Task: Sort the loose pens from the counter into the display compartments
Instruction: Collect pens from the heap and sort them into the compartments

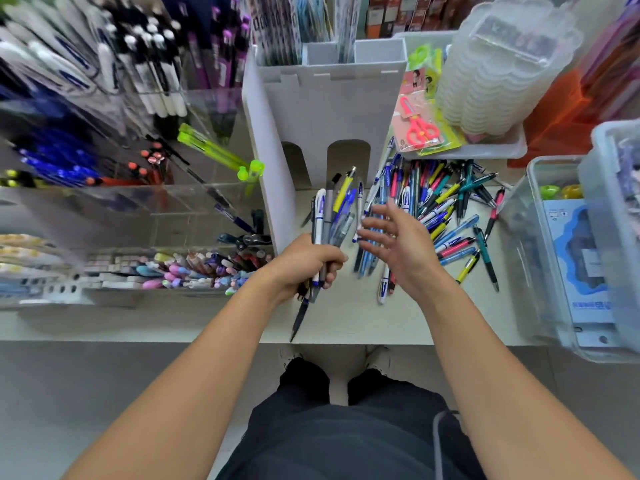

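Pens (446,202) of slim glossy plastic lie loose on the pale tabletop (346,317), more bunched in a fist.

At left, clear acrylic display compartments (145,202) hold blurred pens, possibly sorted by colour; a white slotted divider (266,161) stands beside them. The left hand (308,265) grips a bundle of pens (330,216), tips down past the tabletop's front edge. The right hand (394,237), fingers spread and holding nothing, hovers over the heap. Clear bins (526,216) close off the right.
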The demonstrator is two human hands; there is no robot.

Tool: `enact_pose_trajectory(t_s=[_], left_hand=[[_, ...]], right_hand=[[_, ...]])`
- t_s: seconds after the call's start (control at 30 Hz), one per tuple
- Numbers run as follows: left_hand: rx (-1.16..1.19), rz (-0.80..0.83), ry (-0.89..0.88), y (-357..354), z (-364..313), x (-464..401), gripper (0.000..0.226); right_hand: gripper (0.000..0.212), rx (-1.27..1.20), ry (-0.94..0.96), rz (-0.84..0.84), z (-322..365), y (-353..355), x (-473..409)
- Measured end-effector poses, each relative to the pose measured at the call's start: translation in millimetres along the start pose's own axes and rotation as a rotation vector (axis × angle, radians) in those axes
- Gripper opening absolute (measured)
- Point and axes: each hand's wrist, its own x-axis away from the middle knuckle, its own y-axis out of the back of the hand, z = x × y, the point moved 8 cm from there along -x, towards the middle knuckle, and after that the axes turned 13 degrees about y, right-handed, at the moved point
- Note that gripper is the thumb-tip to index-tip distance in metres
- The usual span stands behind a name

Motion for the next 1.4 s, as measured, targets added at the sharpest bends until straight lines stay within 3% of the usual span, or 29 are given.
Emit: enact_pose_trajectory(t_s=[0.1, 0.2, 0.4, 0.5, 0.6, 0.67, 0.8, 0.87, 0.97, 1.1, 1.17, 1.4], left_hand=[[0.312, 0.117, -0.048, -7, -17, 11, 0.03], [0.566, 0.175, -0.183, -17, -48, 26, 0.029], [0.851, 0.197, -0.279, -39, -86, 39, 0.028], [0.739, 0.168, -0.253, -53, -82, 42, 0.033], [0.717, 0.138, -0.256, -59, -74, 42, 0.029], [0.732, 0.142, -0.287, -58, -74, 43, 0.017], [0.578, 0.142, -0.323, -54, -69, 42, 0.021], [0.365, 0.116, -0.356, -49, -65, 41, 0.023], [0.043, 0.071, -0.362, -40, -60, 47, 0.017], [-0.194, 0.109, -0.339, -33, -54, 67, 0.018], [-0.204, 0.106, -0.354, -25, -51, 81, 0.017], [0.125, 0.071, -0.433, 28, -40, 128, 0.025]], right_hand=[[0.044, -0.055, 0.055, -0.058, 26, 7, 7], [0.064, -0.216, -0.077, -0.072, 12, 7, 40], [0.069, -0.587, -0.215, -0.289, -8, 7, 72], [0.067, -0.644, -0.143, -0.331, 11, 7, 64], [0.065, -0.535, -0.096, -0.339, 22, 13, 58], [0.065, -0.42, -0.104, -0.254, 18, 13, 59], [0.061, -0.121, -0.141, -0.057, 16, 30, 63], [0.047, 0.05, -0.03, -0.011, 42, 42, 56], [0.02, 0.238, 0.285, 0.154, 106, 27, 43], [0.013, 0.304, 0.546, 0.378, 158, -33, 37], [0.01, 0.311, 0.618, 0.402, 165, -55, 36], [0.009, 0.276, 0.69, 0.53, 170, -122, 60]])
